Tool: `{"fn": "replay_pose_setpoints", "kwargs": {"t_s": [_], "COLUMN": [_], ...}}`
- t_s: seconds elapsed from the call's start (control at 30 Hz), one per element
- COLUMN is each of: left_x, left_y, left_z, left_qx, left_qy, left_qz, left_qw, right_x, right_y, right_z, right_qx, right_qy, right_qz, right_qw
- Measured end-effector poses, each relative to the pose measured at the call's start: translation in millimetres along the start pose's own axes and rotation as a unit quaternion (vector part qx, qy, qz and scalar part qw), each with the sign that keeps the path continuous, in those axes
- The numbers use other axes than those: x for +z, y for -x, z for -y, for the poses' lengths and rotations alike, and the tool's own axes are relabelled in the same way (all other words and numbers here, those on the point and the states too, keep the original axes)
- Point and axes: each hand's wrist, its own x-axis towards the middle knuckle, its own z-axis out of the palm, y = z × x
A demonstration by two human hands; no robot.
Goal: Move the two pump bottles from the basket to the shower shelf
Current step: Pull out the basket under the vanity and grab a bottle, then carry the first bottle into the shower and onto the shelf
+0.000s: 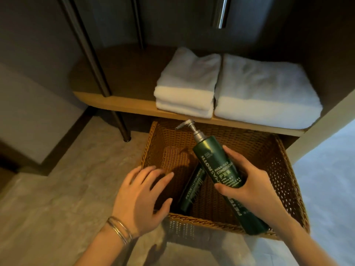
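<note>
A brown wicker basket (284, 162) stands on the floor below a wooden shelf. My right hand (251, 185) grips a dark green conditioner pump bottle (213, 162) around its middle, tilted, with its silver pump pointing up and left above the basket. A second dark green bottle (191, 191) lies inside the basket, its top hidden behind the held one. My left hand (142, 198) hovers over the basket's left front corner with fingers spread, holding nothing. The shower shelf is not in view.
A wooden shelf (123, 104) just above the basket carries two stacks of folded white towels (236, 89). A dark metal leg (107, 85) stands left of the basket. A chrome bar (222, 12) hangs at the top. Grey stone floor lies to the left.
</note>
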Motion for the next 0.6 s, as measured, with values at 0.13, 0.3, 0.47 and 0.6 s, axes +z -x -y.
{"fn": "replay_pose_setpoints", "kwargs": {"t_s": [0.13, 0.3, 0.47, 0.6], "left_x": [-85.3, -207.9, -340.6, -444.8], "left_y": [6.6, 8.0, 7.8, 9.7], "left_z": [-9.5, -30.4, -66.0, -95.6], "left_qx": [-0.015, -0.033, -0.076, -0.092], "left_qy": [0.015, 0.015, 0.027, 0.024], "left_qz": [0.015, 0.035, 0.041, 0.051], "left_qw": [1.000, 0.999, 0.996, 0.994], "right_x": [-30.3, -87.1, -149.5, -204.6], "right_y": [8.6, 20.0, 33.6, 44.1], "right_z": [60.5, 168.3, 285.4, 383.8], "right_qx": [0.034, 0.043, 0.062, 0.052], "right_qy": [-0.009, -0.008, -0.014, 0.021], "right_qz": [0.036, 0.084, 0.113, 0.146], "right_qw": [0.999, 0.995, 0.992, 0.988]}}
